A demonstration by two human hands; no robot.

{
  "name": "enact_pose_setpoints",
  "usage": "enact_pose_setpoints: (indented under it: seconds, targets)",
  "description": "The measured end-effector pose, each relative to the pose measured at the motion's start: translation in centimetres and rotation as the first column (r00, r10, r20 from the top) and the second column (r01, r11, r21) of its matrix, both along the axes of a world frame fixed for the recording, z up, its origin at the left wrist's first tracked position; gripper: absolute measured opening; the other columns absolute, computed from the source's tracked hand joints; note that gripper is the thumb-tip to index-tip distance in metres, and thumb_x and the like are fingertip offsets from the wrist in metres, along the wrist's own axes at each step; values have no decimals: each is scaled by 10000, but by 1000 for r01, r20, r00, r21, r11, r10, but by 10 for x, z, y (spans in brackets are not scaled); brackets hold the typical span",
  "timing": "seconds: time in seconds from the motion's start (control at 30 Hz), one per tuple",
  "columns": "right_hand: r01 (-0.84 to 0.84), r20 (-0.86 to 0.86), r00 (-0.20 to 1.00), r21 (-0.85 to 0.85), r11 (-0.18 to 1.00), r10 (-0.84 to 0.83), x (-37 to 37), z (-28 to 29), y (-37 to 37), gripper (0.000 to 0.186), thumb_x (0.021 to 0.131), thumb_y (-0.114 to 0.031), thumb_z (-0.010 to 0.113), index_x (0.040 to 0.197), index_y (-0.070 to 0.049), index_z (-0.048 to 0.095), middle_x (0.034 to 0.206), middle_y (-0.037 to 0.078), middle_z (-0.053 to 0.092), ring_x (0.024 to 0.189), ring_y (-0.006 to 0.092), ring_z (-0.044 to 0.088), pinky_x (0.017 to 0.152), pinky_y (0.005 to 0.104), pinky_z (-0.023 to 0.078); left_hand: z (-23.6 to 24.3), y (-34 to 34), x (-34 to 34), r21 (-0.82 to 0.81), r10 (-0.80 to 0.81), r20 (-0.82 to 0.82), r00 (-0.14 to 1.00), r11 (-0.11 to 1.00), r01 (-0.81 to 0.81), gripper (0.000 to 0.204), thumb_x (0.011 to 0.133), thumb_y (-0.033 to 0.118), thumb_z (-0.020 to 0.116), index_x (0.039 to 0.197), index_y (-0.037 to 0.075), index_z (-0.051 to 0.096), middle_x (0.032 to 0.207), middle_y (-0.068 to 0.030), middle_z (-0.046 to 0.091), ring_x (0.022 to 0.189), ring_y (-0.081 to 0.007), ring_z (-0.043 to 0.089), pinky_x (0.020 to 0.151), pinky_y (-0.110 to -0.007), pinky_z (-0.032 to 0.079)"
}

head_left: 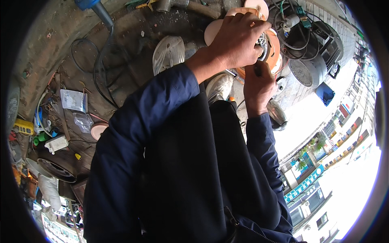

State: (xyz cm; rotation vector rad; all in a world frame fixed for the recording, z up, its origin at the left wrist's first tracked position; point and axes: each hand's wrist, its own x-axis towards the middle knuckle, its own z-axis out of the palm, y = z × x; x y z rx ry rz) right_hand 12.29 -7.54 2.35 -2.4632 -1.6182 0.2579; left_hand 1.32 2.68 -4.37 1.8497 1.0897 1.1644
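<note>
A round orange part (274, 45) with a grey metallic middle is beneath and between my hands at the upper right. My left hand (239, 40) reaches over it, fingers curled down onto its near-left side and thumb bent at its middle. Just below, my right hand (260, 87) has its fingers closed in a pinch at the part's lower edge; what lies between them is hidden. Pale pink discs (256, 5) show behind my left hand, and another pale disc (212, 30) is partly covered by its wrist.
A black-and-grey motor-like machine (320, 52) with loose cables stands to the right. A hammer (194, 7) lies at the top. A blue-handled tool (95, 8) trails a black cord at upper left. Bags, a yellow meter-like thing (24, 126) and scraps litter the left floor.
</note>
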Motion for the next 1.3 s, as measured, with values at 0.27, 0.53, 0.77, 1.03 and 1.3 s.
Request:
enact_pose_setpoints:
  seconds: [0.27,0.53,0.77,1.03,1.3]
  targets:
    - [-94,64,994,30,995,92,5,-3,1,252,935,-294,818,912,-56,741,806,102,762,706,275,735,698,401,566,-7,0,3,7,9,0,1000,1000,-9,592,795,165,814,1368,123,675,1296,-146,694,1256,-361,656,1067,-526,521]
    - [-59,76,995,24,998,57,0,-5,-1,248,947,-293,808,926,-53,748,803,104,761,720,270,742,702,401,565,-11,-1,5,-38,-33,-31,999,999,32,641,771,204,815,1388,100,677,1322,-122,710,1350,-287,622,1215,-504,314]
    - [-71,43,997,58,996,69,-3,0,-1,175,945,-242,801,902,-79,753,827,67,756,745,285,747,681,402,557,-13,-4,9,8,36,-23,999,999,-36,634,780,226,821,1388,119,678,1330,-113,699,1333,-283,623,1217,-506,317]
    - [-31,49,998,15,999,30,-4,0,1,155,946,-229,794,920,-77,775,852,65,775,760,276,757,697,394,566,-14,-4,9,-2,12,-34,999,1000,-12,629,787,226,817,1390,116,676,1298,-108,710,1276,-270,664,1209,-523,341]
    - [-16,22,1000,32,999,16,-3,0,0,173,942,-244,801,925,-72,787,855,78,775,765,281,758,698,394,564,-15,-5,10,-6,15,-41,999,1000,-15,624,795,235,819,1389,109,678,1304,-110,713,1257,-277,673,1207,-537,344]
